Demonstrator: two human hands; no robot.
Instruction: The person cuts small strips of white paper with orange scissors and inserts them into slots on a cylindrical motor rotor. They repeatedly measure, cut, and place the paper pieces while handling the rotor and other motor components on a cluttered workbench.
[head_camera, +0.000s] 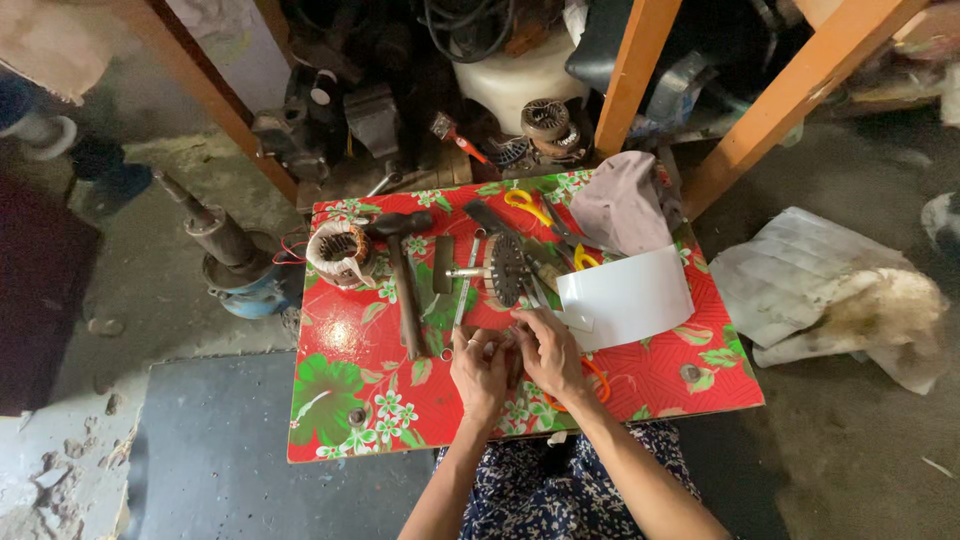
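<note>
Both hands meet mid-table (340, 400): left hand (480, 372) and right hand (548, 350) grips pinched on a small white strip (578, 322), which lies just right of the right hand, against the curled white sheet (625, 295).

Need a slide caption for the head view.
Two hands work together on a red flowered table beside a hammer and white sheet.

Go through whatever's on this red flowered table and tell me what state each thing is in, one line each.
Left hand: fingers bent, pinching something small I cannot make out.
Right hand: fingers curled, touching the left hand.
White sheet: lying curled, one edge lifted.
Hammer: lying flat, untouched.
Wound stator: standing on end.
Rotor: lying on its side.
Yellow-handled scissors: lying flat, blades hidden.
</note>
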